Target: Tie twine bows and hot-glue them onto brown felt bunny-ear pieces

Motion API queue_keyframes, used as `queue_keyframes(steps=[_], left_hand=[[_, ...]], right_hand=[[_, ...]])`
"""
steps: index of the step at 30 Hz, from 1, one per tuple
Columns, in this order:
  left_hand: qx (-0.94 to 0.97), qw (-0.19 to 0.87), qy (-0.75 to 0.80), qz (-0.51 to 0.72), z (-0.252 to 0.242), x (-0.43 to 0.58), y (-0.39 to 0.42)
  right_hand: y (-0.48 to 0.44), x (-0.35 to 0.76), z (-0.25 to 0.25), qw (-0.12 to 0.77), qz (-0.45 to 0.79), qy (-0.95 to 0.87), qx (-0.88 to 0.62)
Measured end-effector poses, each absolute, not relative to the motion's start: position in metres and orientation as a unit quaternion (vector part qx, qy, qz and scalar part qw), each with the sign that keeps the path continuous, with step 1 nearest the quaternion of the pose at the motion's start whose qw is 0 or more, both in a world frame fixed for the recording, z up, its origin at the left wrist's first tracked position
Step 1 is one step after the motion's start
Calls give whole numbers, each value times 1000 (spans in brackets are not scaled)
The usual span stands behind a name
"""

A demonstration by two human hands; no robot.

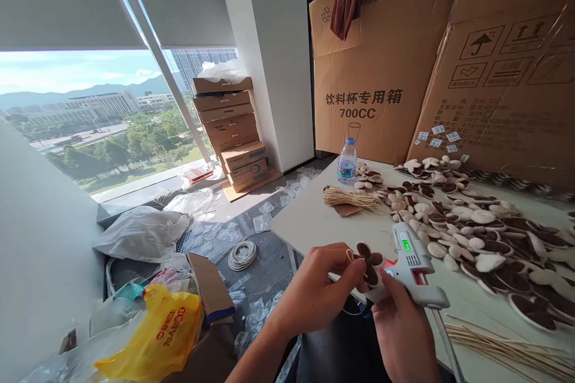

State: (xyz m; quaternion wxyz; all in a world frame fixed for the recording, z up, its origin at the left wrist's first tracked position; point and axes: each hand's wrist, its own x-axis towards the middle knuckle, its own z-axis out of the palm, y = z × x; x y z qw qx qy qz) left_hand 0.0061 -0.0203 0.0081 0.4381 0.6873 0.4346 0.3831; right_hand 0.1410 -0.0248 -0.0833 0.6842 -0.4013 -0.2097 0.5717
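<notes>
- Currently, the left hand pinches a dark brown, white-edged flower piece between thumb and finger, above the near edge of the table.
- The right hand has its fingers wrapped around a grey glue gun, nozzle pointing up; whether they also touch the piece, one cannot tell.
- A heap of similar pieces spreads from the table's far edge over its right side.
- A bottle stands by the far left corner, a bundle of thin sticks just beside it.
- Loose sticks lie towards the near right corner.
</notes>
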Motion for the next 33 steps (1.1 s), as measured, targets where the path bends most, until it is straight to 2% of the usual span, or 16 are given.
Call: queue_keyframes(steps=[2, 6, 15, 23, 33], left_hand=[[669, 429, 447, 410, 7, 5, -18], [691, 352, 474, 418, 4, 4, -16], [681, 283, 494, 461, 7, -2, -9], [672, 219, 525, 475, 6, -2, -8], [668, 162, 555, 469, 4, -4, -9]], right_hand=[[-23, 146, -82, 680, 592, -189, -389], [-25, 157, -77, 636, 625, -273, -362], [-35, 159, -52, 642, 567, -342, -387], [-40, 169, -62, 564, 551, -430, -440], [-39, 167, -70, 495, 576, -457, -463]])
